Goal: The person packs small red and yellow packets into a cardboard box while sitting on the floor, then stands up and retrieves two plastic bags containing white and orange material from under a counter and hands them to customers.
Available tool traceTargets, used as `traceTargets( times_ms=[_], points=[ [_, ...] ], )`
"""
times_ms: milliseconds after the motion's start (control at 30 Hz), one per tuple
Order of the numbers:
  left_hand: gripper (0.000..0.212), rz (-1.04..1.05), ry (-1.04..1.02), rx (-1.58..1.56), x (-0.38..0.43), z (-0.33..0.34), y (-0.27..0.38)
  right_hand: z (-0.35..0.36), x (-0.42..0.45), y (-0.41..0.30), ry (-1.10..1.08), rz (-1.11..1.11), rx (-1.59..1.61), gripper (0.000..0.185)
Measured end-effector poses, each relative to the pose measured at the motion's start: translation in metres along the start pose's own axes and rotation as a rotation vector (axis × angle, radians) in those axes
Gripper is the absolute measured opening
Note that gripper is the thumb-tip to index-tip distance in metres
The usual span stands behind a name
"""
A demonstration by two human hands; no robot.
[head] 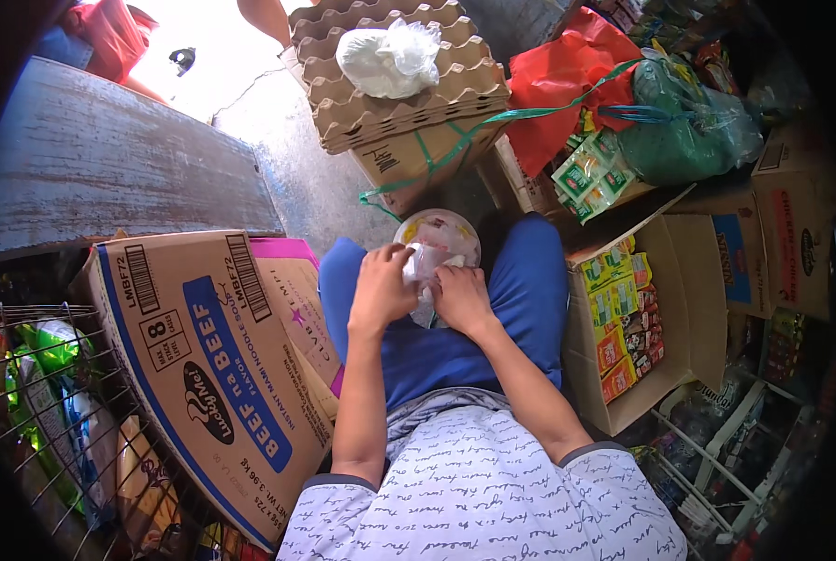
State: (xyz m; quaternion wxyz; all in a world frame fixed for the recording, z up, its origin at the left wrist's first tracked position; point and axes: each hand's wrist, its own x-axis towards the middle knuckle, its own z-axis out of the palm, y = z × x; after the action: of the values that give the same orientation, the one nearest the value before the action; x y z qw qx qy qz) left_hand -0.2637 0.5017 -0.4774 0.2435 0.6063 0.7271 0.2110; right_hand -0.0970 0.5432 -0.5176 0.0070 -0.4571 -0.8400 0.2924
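Note:
My left hand (384, 289) is over my lap, its fingers pinched on a thin whitish plastic bag (430, 261). Close beside it, my right hand (462, 297) also grips whitish plastic; whether it is the same bag I cannot tell. Both hands are at the near rim of a round clear plastic tub (470, 228), which sits between my knees. Inside the tub lie more pieces of clear plastic with reddish print, partly covered by my hands. Just beyond stands a cardboard box (393, 165) topped by stacked egg trays (327, 59), with a knotted bag of white contents (372, 63) on them.
An instant noodle carton (172, 393) and a wire basket (46, 449) of packets stand left. To the right, an open carton (691, 280) holds sachets. Green plastic twine (530, 112) stretches across towards a stuffed green bag (670, 133). A wooden panel (123, 161) borders the upper left.

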Motion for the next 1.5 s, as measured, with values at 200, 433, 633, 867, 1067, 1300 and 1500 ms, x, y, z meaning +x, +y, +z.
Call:
traceTargets(
  times_ms=[200,433,633,867,1067,1300,1500],
  points=[
    [0.064,-0.137,-0.190,0.306,0.000,0.031,-0.002,-0.018,-0.011,-0.001,0.074,-0.077,0.178,0.052],
    [0.049,-0.075,-0.139,0.270,0.000,0.041,-0.009,-0.031,0.035,0.004,-0.032,-0.017,0.003,0.068],
    [0.040,-0.027,-0.311,0.247,-0.006,0.033,-0.004,-0.016,0.046,0.004,-0.189,-0.138,-0.213,0.065],
    [0.031,-0.087,-0.369,-0.074,0.007,0.002,-0.007,0.001,0.039,0.011,-0.115,-0.196,-0.263,0.026],
    [0.026,-0.012,0.082,-0.022,0.026,0.017,-0.018,-0.019,0.003,0.010,0.110,-0.220,-0.203,0.019],
    [0.030,0.176,-0.046,0.227,0.074,0.121,-0.056,-0.024,0.001,0.006,0.056,-0.241,-0.244,0.031],
    [0.035,0.377,-0.115,0.248,0.086,0.130,-0.065,-0.023,0.018,0.016,-0.122,-0.197,-0.296,0.036]
  ],
)
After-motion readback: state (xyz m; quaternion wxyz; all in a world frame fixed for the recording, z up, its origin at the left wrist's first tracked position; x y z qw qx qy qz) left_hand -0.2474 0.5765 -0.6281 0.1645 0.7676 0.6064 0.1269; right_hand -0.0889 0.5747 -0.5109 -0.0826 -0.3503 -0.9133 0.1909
